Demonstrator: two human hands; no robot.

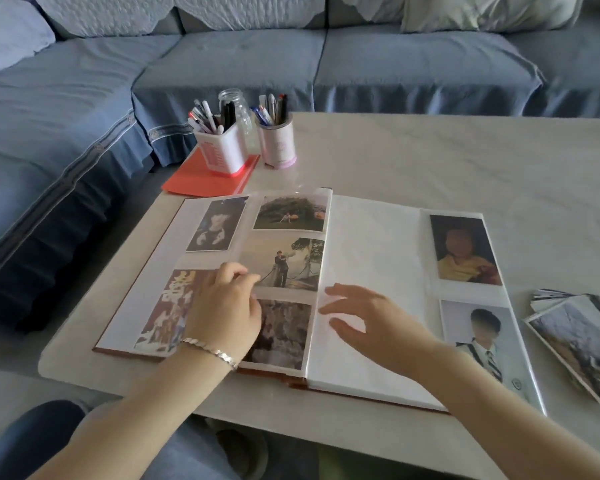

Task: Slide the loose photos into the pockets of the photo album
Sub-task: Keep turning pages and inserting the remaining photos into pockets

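Observation:
The photo album (371,258) lies open on the table. Its left page holds several photos in pockets, and its right page has two portraits (465,251) down the outer column. My left hand (222,306), with a bracelet on the wrist, rests on the left page. Its curled fingertips pinch the left edge of the middle photo of a couple by a railing (288,265). My right hand (368,320) is spread flat over the blank inner part of the right page, beside the spine. A stack of loose photos (575,334) lies right of the album.
Two pen holders (222,147) (278,140), a glass jar (238,105) and a red folder (201,178) stand at the table's far left corner. A blue sofa (395,64) runs behind and to the left. The pale table top (465,161) stretches beyond the album.

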